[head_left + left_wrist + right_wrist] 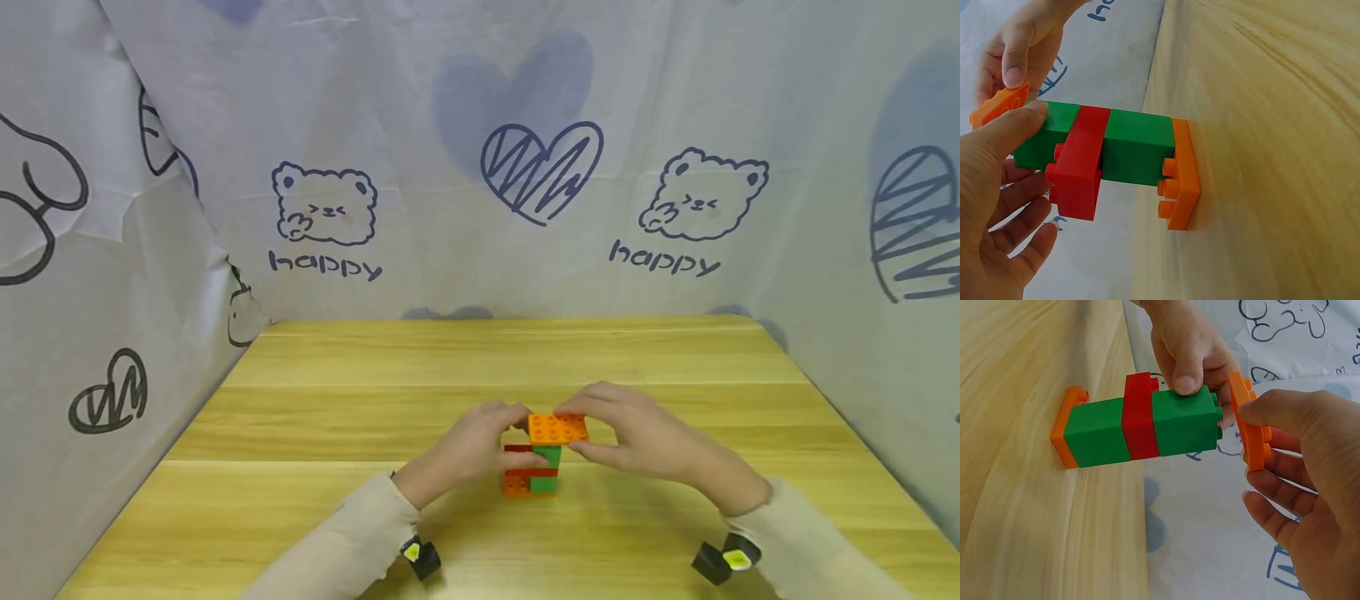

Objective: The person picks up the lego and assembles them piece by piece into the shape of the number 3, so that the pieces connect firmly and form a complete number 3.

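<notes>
The only readable word is "happy", handwritten in dark blue lower-case letters on the pale printed fabric backdrop behind the wooden counter. It stands twice there: once under the left drawn bear and once under the right drawn bear. In the wrist views, bits of the same dark blue lettering show on the cloth, but they are cut off and cannot be read. The plastic bricks carry no legible marks.

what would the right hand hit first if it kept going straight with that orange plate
Most likely the studded top of the upper green brick, just ahead of the orange plate in the right hand; a small gap remains.
</notes>
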A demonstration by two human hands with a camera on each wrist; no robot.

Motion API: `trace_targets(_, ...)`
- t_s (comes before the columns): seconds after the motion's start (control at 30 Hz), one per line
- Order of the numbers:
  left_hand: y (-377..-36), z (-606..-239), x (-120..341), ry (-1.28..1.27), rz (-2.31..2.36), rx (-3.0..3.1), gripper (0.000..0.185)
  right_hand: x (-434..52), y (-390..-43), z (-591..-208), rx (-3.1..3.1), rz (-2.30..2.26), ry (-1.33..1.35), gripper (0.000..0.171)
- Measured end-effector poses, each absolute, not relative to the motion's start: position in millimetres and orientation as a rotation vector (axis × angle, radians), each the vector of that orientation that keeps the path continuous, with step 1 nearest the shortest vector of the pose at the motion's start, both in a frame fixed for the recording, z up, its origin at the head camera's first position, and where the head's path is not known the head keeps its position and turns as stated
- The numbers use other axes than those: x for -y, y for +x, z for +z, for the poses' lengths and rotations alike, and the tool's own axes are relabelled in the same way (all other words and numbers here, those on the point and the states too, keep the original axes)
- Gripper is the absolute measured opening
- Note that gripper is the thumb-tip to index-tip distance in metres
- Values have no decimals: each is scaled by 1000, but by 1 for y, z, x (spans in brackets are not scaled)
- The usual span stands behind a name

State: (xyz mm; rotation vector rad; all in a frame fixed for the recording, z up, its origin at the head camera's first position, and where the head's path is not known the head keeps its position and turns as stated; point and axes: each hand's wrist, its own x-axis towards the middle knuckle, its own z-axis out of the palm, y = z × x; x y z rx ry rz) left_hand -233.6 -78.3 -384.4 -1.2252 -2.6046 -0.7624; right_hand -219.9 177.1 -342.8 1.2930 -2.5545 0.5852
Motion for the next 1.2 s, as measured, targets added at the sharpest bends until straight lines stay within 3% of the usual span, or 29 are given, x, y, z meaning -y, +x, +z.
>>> trace_targets(0.2,-235,-382,78,-1238,-720,2594,47,-171,-218,-339,2568,551,1339,37)
trace_targets(1.2,-231,-375,77,-1208,-693,2650,43,-151,-225,-333,2642,493,1385,35)
